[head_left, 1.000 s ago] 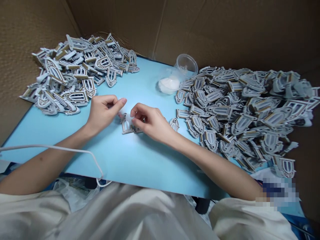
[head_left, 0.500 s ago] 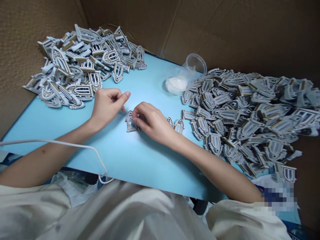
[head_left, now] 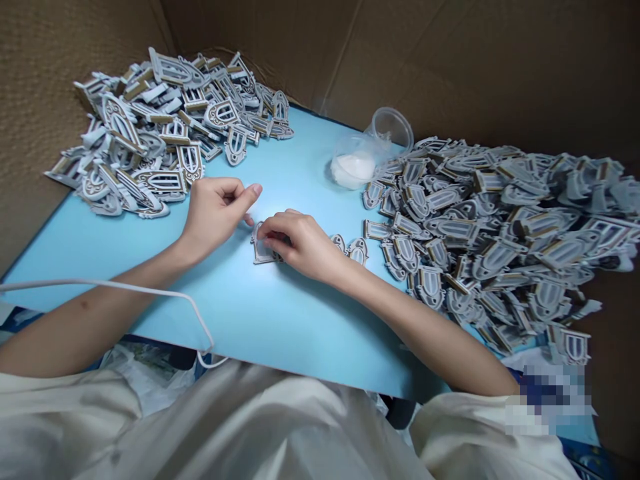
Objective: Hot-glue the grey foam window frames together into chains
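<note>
A small grey arched window-shaped piece lies flat on the blue board in the middle. My right hand rests over its right side with fingers curled and pressed on it. My left hand hovers just left of the piece, fingers curled, thumb and forefinger pinched together; whether anything is between them I cannot make out. Two more like pieces lie just right of my right hand.
A heap of grey-and-tan window pieces fills the far left. A larger heap of grey pieces covers the right side. A clear plastic cup with white stuff lies tipped at the back. Cardboard walls enclose the board. A white cable crosses my left forearm.
The view shifted slightly between the oldest frame and now. My right hand's fingers slid left over the piece, covering more of it. My left hand stayed nearly still.
</note>
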Demonstrator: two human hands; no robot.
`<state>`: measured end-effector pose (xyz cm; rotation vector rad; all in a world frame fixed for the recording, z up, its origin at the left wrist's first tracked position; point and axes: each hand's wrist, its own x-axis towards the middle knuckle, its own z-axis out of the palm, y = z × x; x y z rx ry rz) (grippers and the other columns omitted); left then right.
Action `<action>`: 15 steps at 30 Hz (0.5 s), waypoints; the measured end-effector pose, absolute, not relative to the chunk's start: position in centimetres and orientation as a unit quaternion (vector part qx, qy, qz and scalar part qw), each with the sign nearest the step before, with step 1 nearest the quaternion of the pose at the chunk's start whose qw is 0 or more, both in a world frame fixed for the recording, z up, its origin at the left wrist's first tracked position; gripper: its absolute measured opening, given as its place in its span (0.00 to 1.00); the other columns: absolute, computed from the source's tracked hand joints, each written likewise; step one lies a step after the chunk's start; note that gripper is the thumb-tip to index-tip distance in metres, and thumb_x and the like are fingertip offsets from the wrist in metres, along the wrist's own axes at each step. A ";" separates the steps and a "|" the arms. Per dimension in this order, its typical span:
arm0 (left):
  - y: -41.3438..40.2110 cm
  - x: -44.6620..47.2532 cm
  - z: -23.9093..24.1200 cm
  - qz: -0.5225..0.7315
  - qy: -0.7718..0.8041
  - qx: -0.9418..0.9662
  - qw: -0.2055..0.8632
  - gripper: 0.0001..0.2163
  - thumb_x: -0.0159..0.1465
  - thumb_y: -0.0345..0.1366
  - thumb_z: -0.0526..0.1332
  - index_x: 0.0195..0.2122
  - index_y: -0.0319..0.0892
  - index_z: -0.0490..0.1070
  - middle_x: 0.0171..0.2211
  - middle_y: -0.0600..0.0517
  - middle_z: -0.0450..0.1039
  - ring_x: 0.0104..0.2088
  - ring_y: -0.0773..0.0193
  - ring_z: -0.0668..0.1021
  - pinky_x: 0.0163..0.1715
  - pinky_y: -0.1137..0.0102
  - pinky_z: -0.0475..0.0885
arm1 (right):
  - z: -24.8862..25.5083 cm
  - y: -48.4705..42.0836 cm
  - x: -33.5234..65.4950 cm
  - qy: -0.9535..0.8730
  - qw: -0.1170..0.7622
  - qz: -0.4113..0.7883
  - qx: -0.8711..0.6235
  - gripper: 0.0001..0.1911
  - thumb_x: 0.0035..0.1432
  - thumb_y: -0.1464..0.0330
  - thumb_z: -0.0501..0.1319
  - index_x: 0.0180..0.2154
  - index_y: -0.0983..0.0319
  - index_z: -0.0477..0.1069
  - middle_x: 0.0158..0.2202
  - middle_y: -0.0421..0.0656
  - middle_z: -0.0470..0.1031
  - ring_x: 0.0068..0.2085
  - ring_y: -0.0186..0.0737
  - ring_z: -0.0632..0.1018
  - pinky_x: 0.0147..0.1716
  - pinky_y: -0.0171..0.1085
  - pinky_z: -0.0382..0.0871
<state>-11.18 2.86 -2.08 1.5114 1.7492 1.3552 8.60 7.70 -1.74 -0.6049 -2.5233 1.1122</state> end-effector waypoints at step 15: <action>3.3 -11.4 -3.0 0.463 0.645 0.541 0.277 0.23 0.65 0.46 0.67 0.16 0.45 0.63 0.15 0.55 0.63 0.20 0.63 0.77 0.20 0.71 0.65 | -2.2 8.1 8.7 -0.904 0.138 0.358 -0.189 0.09 0.71 0.75 0.60 0.44 0.62 0.79 0.40 0.46 0.81 0.43 0.44 0.75 0.49 0.40 0.64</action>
